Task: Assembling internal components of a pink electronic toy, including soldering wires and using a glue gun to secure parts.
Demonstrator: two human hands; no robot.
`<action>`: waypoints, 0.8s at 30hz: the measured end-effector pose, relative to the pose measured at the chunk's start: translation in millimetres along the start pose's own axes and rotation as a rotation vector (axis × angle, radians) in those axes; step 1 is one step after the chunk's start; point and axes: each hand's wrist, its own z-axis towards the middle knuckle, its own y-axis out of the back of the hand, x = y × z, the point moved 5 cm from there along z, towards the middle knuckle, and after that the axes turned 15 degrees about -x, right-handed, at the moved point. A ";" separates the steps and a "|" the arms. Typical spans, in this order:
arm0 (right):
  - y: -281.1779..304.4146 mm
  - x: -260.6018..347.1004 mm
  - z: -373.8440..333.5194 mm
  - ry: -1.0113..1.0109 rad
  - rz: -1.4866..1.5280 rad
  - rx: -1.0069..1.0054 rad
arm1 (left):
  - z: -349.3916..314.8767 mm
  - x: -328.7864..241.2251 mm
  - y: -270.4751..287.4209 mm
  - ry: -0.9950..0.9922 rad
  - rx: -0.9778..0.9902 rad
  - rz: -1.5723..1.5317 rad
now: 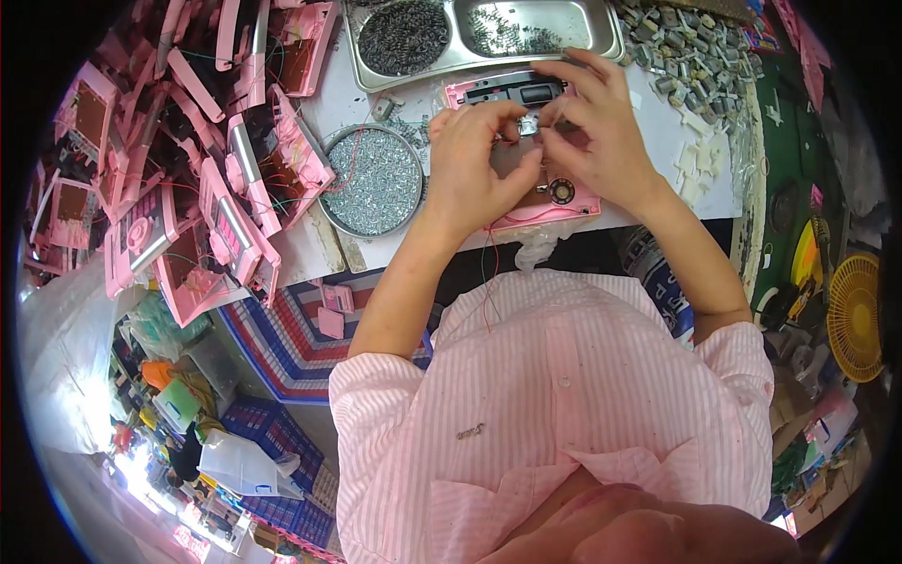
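A pink plastic casing (584,203) lies open on the table in front of me, with a round black speaker (561,192) and a black mechanism (512,89) in it. Over its middle is a small silver metal part (528,125), perhaps a little motor, between the fingertips of both hands. My left hand (470,174) curls in from the left, index fingertip at the part and thumb lower. From the right, my right hand (606,136) pinches at the part with thumb and index, its other fingers raised over the casing. Fingers hide much of the part.
Left of the casing stands a round tray (420,193) of small screws. Behind is a two-compartment metal tray (451,68) holding dark springs. Wired pink casings (141,230) are heaped at left; metal motors (691,56) and white pieces (703,160) lie at right.
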 end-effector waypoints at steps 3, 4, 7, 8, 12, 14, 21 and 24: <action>7.2 -2.4 -3.4 -0.024 0.048 -0.003 | -2.8 1.6 -9.6 -0.084 0.012 0.133; 9.2 -2.4 -4.9 -0.016 0.049 -0.003 | -3.8 2.5 -11.2 -0.083 -0.001 0.143; 13.3 -3.0 -8.9 -0.003 0.051 -0.001 | -5.7 8.7 -10.3 -0.090 -0.058 0.123; 14.1 -3.2 -9.5 -0.001 0.051 0.005 | -6.0 9.9 -8.3 -0.063 -0.079 0.098; 17.8 -4.4 -12.9 0.018 0.030 0.002 | -8.8 9.0 2.2 -0.087 -0.182 0.223; 20.8 -2.5 -12.6 0.058 0.043 -0.022 | -11.2 5.9 10.8 -0.126 -0.246 0.405; 22.9 0.7 -11.2 0.061 0.065 -0.026 | -16.1 -36.7 12.0 -0.137 -0.359 0.108; 26.7 2.4 -6.2 0.036 0.093 -0.046 | -13.4 -25.2 -20.5 0.231 0.035 -0.137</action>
